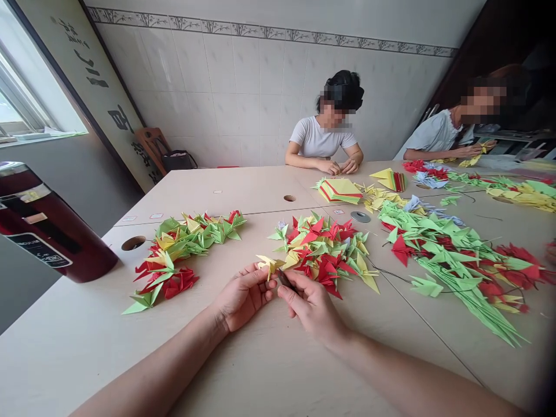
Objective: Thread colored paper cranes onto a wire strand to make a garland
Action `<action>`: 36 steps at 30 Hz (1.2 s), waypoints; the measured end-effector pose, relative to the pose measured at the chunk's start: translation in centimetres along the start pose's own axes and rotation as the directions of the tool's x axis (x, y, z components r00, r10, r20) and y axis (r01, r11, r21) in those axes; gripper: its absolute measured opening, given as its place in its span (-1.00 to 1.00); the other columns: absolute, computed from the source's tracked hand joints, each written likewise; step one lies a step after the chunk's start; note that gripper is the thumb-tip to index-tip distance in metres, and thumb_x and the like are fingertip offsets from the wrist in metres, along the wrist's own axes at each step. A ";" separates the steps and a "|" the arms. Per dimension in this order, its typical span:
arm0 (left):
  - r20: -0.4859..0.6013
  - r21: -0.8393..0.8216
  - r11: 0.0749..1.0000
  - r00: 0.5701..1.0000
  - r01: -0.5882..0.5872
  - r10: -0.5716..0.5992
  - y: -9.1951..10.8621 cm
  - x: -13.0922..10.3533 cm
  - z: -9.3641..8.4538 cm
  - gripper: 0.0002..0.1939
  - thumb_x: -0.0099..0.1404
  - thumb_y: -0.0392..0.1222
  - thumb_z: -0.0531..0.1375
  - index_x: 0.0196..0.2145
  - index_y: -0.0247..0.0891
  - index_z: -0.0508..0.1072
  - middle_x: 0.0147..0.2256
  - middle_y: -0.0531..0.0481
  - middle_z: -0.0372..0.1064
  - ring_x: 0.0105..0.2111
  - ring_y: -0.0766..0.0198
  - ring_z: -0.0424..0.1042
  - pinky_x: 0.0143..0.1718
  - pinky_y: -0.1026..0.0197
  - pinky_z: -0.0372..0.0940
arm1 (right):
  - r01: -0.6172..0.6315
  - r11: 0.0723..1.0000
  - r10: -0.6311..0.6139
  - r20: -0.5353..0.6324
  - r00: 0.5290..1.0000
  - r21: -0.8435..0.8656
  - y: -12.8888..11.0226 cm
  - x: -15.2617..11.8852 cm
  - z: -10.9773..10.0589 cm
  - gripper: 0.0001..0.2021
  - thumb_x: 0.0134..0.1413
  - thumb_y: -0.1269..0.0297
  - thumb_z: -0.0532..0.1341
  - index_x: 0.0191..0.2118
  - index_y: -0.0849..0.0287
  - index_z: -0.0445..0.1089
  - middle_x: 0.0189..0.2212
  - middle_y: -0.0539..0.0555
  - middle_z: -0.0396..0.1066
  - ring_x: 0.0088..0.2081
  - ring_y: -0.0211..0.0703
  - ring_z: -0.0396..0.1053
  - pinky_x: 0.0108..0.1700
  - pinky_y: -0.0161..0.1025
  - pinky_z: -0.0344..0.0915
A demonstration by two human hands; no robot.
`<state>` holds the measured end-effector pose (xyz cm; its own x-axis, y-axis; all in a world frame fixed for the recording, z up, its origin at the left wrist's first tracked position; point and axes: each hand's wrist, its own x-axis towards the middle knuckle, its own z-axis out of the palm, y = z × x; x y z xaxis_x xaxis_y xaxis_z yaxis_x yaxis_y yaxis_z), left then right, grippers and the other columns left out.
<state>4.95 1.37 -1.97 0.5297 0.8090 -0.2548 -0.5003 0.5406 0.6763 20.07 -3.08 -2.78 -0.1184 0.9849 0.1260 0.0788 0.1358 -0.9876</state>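
One dark red flask point(52, 226) leans at nine-to-ten o'clock from the hands, its contents hidden; one black bag point(180, 160), inside not visible, sits near eleven. The left hand point(244, 298) pinches one yellow paper bird point(270, 264) between thumb and fingers, the others loosely curled. The right hand point(313, 307) grips one slim dark tool point(284, 280) whose tip meets the bird's edge; whether they touch I cannot tell. Of folded paper there are one mixed heap point(208, 231) at ten, another heap point(324, 246) at two, just beside the hands, and a long bunch point(456, 243) nearer three. Two paper stacks point(341, 191) lie toward one, and two co-workers point(324, 136) sit between twelve and two.
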 end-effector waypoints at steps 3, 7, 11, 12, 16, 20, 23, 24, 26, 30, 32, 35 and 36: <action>-0.004 0.014 1.000 1.000 -0.004 0.004 0.0 0.1 0.0 -0.93 0.11 -0.31 0.24 -0.42 -0.33 0.40 -0.47 -0.01 0.38 -0.47 0.40 0.37 -0.43 0.37 0.27 | 0.015 0.999 -0.016 -0.015 1.000 -0.048 0.1 0.0 -0.1 -0.77 0.08 0.17 0.12 -0.23 0.18 0.39 -0.40 0.02 0.30 -0.59 -0.39 0.11 -0.62 -0.43 0.16; -0.001 0.021 1.000 1.000 -0.011 0.011 -0.1 0.1 0.0 -0.93 0.11 -0.32 0.24 -0.41 -0.32 0.40 -0.47 0.00 0.39 -0.47 0.41 0.37 -0.43 0.38 0.27 | 0.036 0.992 -0.040 -0.028 0.999 -0.119 0.0 0.0 -0.2 -0.78 0.10 0.21 0.11 -0.19 0.16 0.41 -0.45 0.02 0.32 -0.60 -0.37 0.11 -0.62 -0.43 0.14; 0.012 0.033 0.999 1.000 -0.015 0.014 -0.1 0.1 -0.1 -0.94 0.12 -0.32 0.24 -0.41 -0.33 0.40 -0.47 0.00 0.38 -0.46 0.41 0.37 -0.42 0.38 0.27 | 0.056 0.990 -0.060 -0.030 0.998 -0.128 0.0 0.0 -0.2 -0.74 0.11 0.21 0.10 -0.11 0.13 0.40 -0.42 0.03 0.36 -0.60 -0.36 0.13 -0.61 -0.40 0.14; 0.016 0.037 0.999 1.000 -0.016 0.015 -0.1 0.1 -0.2 -0.93 0.12 -0.32 0.24 -0.41 -0.33 0.39 -0.46 0.00 0.38 -0.46 0.41 0.37 -0.41 0.38 0.27 | 0.063 0.990 -0.067 -0.031 0.997 -0.126 0.0 0.0 -0.1 -0.73 0.11 0.20 0.10 -0.11 0.12 0.40 -0.40 0.03 0.37 -0.60 -0.36 0.13 -0.60 -0.40 0.15; 0.013 0.047 0.999 1.000 -0.020 0.019 -0.1 0.1 -0.2 -0.93 0.11 -0.32 0.24 -0.41 -0.32 0.39 -0.46 0.01 0.38 -0.46 0.42 0.36 -0.40 0.37 0.26 | 0.070 0.989 -0.076 -0.037 0.996 -0.133 0.2 0.0 -0.1 -0.72 0.12 0.18 0.09 -0.09 0.11 0.40 -0.41 0.02 0.37 -0.60 -0.36 0.12 -0.59 -0.40 0.15; 0.005 0.053 0.998 1.000 -0.025 0.024 -0.1 0.0 0.0 -0.92 0.10 -0.32 0.25 -0.42 -0.32 0.39 -0.48 0.01 0.37 -0.46 0.41 0.36 -0.42 0.38 0.25 | 0.068 0.988 -0.073 -0.034 0.997 -0.142 0.4 0.0 -0.2 -0.70 0.12 0.18 0.09 -0.06 0.12 0.38 -0.49 0.01 0.32 -0.62 -0.36 0.09 -0.62 -0.40 0.13; 0.000 0.057 0.998 1.000 -0.023 0.023 -0.1 0.0 0.1 -0.91 0.09 -0.33 0.26 -0.44 -0.32 0.38 -0.48 0.01 0.37 -0.47 0.41 0.36 -0.43 0.39 0.25 | 0.070 0.985 -0.076 -0.035 0.996 -0.160 0.4 0.0 -0.2 -0.69 0.13 0.20 0.08 -0.04 0.11 0.38 -0.55 -0.01 0.29 -0.62 -0.35 0.08 -0.62 -0.41 0.12; -0.002 0.057 0.998 1.000 -0.022 0.022 -0.1 0.0 0.1 -0.91 0.09 -0.33 0.26 -0.45 -0.32 0.38 -0.48 0.01 0.37 -0.47 0.41 0.36 -0.43 0.39 0.25 | 0.072 0.984 -0.080 -0.038 0.996 -0.165 0.4 0.0 -0.2 -0.70 0.13 0.20 0.08 -0.05 0.11 0.38 -0.54 -0.01 0.30 -0.62 -0.35 0.08 -0.61 -0.40 0.13; -0.004 0.056 0.998 1.000 -0.018 0.019 -0.1 0.0 0.0 -0.91 0.09 -0.34 0.26 -0.44 -0.32 0.38 -0.49 0.00 0.37 -0.47 0.41 0.36 -0.42 0.39 0.26 | 0.075 0.984 -0.084 -0.049 0.995 -0.164 0.3 0.0 -0.2 -0.70 0.12 0.19 0.09 -0.06 0.10 0.39 -0.50 0.01 0.33 -0.61 -0.34 0.11 -0.61 -0.40 0.15; -0.006 0.051 0.999 1.000 -0.018 0.018 -0.1 0.0 0.0 -0.91 0.08 -0.34 0.26 -0.44 -0.32 0.39 -0.49 0.01 0.38 -0.48 0.42 0.36 -0.40 0.38 0.27 | 0.054 0.989 -0.061 -0.054 0.997 -0.137 0.3 0.0 -0.2 -0.69 0.11 0.17 0.10 -0.05 0.08 0.39 -0.44 0.03 0.39 -0.59 -0.31 0.18 -0.61 -0.39 0.16; -0.004 0.054 0.998 1.000 -0.020 0.020 -0.1 0.0 0.0 -0.91 0.08 -0.34 0.26 -0.44 -0.32 0.39 -0.50 0.02 0.38 -0.47 0.41 0.37 -0.41 0.38 0.27 | 0.048 0.990 -0.054 -0.045 0.998 -0.129 0.2 0.0 -0.2 -0.69 0.11 0.16 0.10 -0.04 0.07 0.39 -0.41 0.04 0.40 -0.58 -0.30 0.20 -0.60 -0.38 0.16; -0.002 0.054 0.998 1.000 -0.020 0.020 -0.1 0.0 0.0 -0.91 0.08 -0.34 0.26 -0.44 -0.32 0.39 -0.50 0.02 0.37 -0.47 0.41 0.37 -0.41 0.38 0.27 | 0.058 0.990 -0.063 -0.033 0.997 -0.128 0.1 -0.1 -0.2 -0.70 0.12 0.16 0.09 -0.05 0.07 0.39 -0.40 0.03 0.40 -0.58 -0.32 0.19 -0.60 -0.39 0.16; -0.002 0.054 0.998 1.000 -0.021 0.021 -0.1 0.0 0.0 -0.92 0.09 -0.34 0.26 -0.44 -0.32 0.39 -0.50 0.02 0.38 -0.47 0.41 0.37 -0.41 0.38 0.27 | 0.063 0.990 -0.067 -0.032 0.997 -0.126 0.1 -0.1 -0.2 -0.70 0.12 0.16 0.09 -0.06 0.07 0.39 -0.39 0.03 0.40 -0.58 -0.32 0.19 -0.60 -0.40 0.16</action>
<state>5.01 1.31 -1.98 0.5176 0.8206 -0.2424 -0.4735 0.5107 0.7176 20.23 -3.13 -2.87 -0.0918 0.9765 0.1948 0.1954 0.2095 -0.9581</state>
